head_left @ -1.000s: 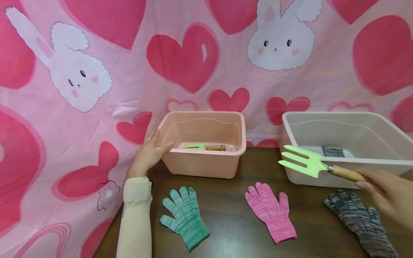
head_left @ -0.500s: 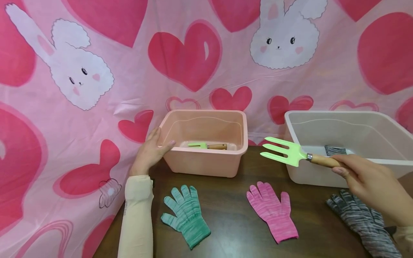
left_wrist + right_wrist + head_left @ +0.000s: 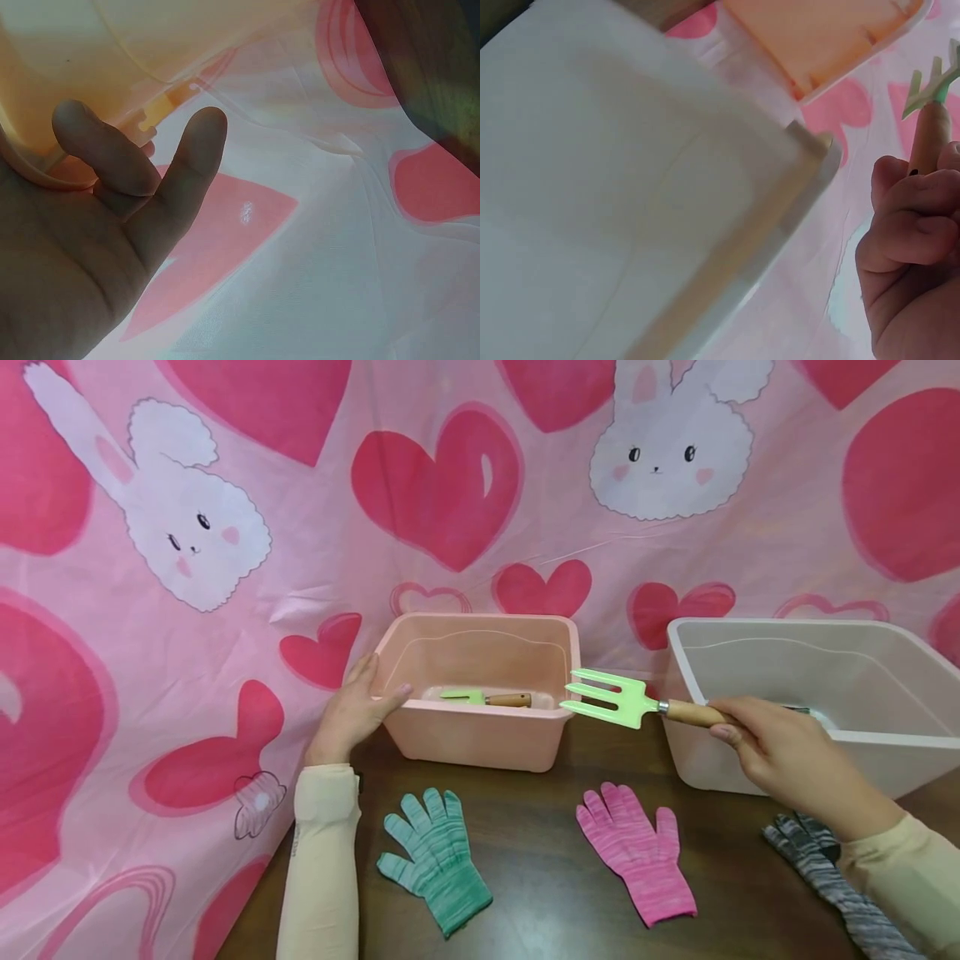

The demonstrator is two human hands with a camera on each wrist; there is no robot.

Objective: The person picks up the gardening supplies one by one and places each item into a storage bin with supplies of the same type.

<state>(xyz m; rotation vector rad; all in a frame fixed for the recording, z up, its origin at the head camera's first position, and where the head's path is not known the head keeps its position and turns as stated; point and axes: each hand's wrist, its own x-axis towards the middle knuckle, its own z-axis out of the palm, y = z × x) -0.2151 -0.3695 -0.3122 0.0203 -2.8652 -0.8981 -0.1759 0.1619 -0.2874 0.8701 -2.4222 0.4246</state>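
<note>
My right hand (image 3: 787, 756) grips the wooden handle of a hand fork (image 3: 611, 697) with light green tines. The fork points left, its tines in front of the right rim of a pink bin (image 3: 472, 739). My left hand (image 3: 352, 714) holds that bin at its front left corner, thumb over the rim and fingers along the outer side. Inside the bin lies another green tool (image 3: 506, 700) with a wooden handle, its head partly hidden. In the right wrist view the fingers (image 3: 911, 236) curl round the fork's handle.
A grey-white bin (image 3: 892, 739) stands at the right, a dark striped item inside it mostly hidden. On the dark table lie a green glove (image 3: 438, 860), a pink glove (image 3: 637, 856) and a grey-black glove (image 3: 832, 881) partly under my right arm. A heart-and-rabbit cloth (image 3: 465, 485) hangs behind.
My right hand has carried the hand fork leftward, from in front of the grey-white bin to the pink bin's right rim. The left hand keeps its hold on the pink bin.
</note>
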